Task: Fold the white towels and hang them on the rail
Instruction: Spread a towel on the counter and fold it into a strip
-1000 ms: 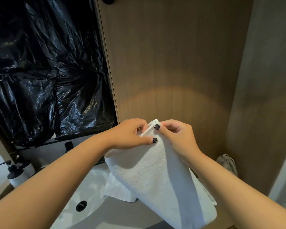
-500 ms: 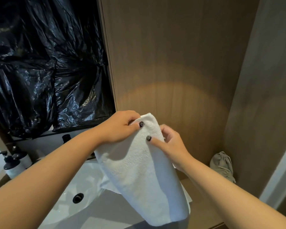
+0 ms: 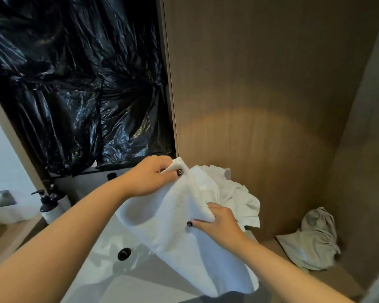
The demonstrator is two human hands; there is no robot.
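Black plastic sheeting [image 3: 74, 84] covers the upper left, wrinkled and shiny, ending at a vertical frame edge; right of it a wood-grain wall panel [image 3: 260, 95] with a warm light patch, and a second panel [image 3: 363, 149] meets it at the corner on the right. White sink basin [image 3: 101, 265] below the arms, one dark drain hole [image 3: 124, 254] in it. Two dark pump bottles [image 3: 49, 204] stand close together at the left on the counter, one small dark cap [image 3: 112, 176] behind the left wrist, a grey box [image 3: 0, 199] at far left edge. One crumpled grey-beige cloth [image 3: 315, 239] lies in the right corner on the wooden ledge, well apart from the hands. White towels: two visible, one white towel [image 3: 184, 248] held up over the basin and hanging down, partly hiding the counter, one more crumpled white towel [image 3: 234, 193] bunched behind it against the wall panel, partly hidden by the held one. No rail in view. Left hand [image 3: 150, 178] raised at the top corner of the held towel, thumb and fingers pinching that corner, dark-painted thumbnail showing. Right hand [image 3: 221, 224] lower, on the towel's right edge, fingers curled round a fold of fabric, thumb pressed on the front face. Both forearms bare, reaching in from the bottom of the frame, left from lower left, right from lower right
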